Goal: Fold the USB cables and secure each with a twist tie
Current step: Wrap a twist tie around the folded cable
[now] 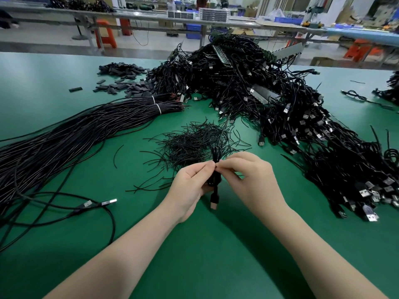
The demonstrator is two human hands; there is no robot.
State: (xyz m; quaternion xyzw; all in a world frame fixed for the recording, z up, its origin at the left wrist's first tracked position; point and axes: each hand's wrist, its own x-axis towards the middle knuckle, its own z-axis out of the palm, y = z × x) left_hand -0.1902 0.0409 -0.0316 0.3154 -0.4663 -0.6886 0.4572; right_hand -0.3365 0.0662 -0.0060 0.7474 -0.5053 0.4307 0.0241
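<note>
Held the folded USB cable (214, 180) above the green table (64, 83), just in front of the loose heap of twist ties (194, 141). Gripped the bundle in the left hand (190, 186), fingers curled around its lower part, thumb and forefinger pinching near the middle. Pinched at the same spot with the right hand (248, 178), fingertips closed on what was probably the twist tie; too thin and dark to tell it apart from the cable. Hung one USB plug (214, 201) below the left palm, while a loose strand of the cable ran up and away toward the big pile of cables (280, 104).

Judged the step as winding the tie around the waist of the bundle. To do it well: needed to keep the left grip firm so the loops did not spring apart, to pull both tie ends snug before twisting, and to twist close against the cable. Needed also to gather in the trailing strand first, otherwise risked a loose tail outside the tie.
</note>
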